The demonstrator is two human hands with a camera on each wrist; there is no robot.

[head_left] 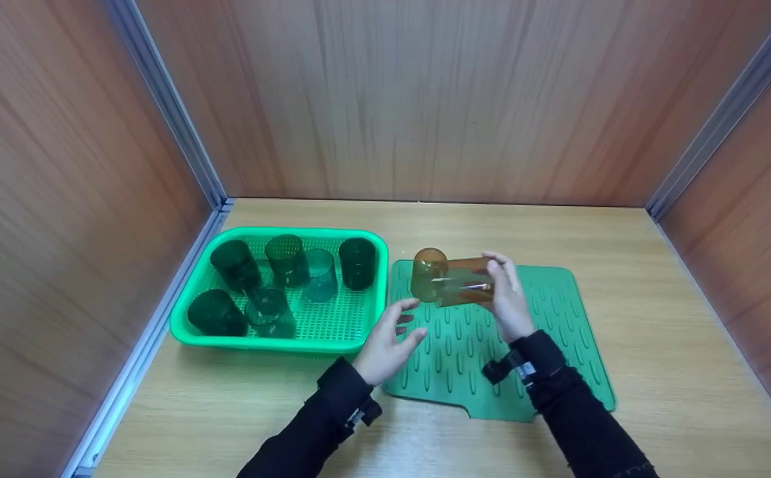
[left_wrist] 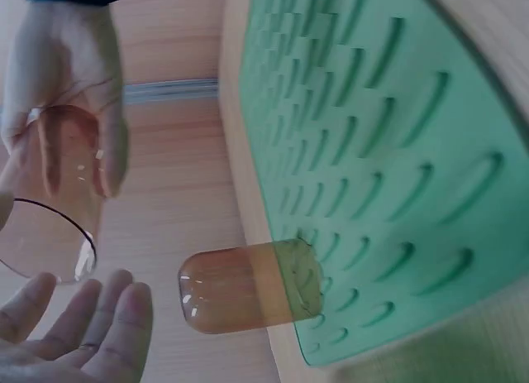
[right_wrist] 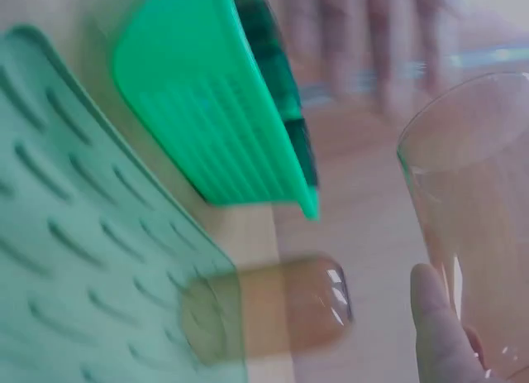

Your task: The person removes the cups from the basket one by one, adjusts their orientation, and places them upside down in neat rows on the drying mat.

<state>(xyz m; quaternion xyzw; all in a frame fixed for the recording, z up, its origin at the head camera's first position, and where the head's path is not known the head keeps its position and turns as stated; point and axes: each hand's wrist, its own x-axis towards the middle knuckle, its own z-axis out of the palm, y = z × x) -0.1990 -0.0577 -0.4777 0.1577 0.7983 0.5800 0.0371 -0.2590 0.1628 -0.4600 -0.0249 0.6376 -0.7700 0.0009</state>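
Observation:
My right hand grips an amber drinking glass by its base end, holding it on its side above the mat, its mouth toward the left. My left hand is held near that mouth with its fingers spread and nothing in them. In the left wrist view the fingertips lie right by the rim of the held glass. A second amber glass stands upside down at the far left corner of the green drying mat. The right wrist view shows this standing glass too.
Left of the mat, a bright green basket holds several dark green and teal glasses, such as a teal one. Wood-look panels enclose the back and both sides of the table.

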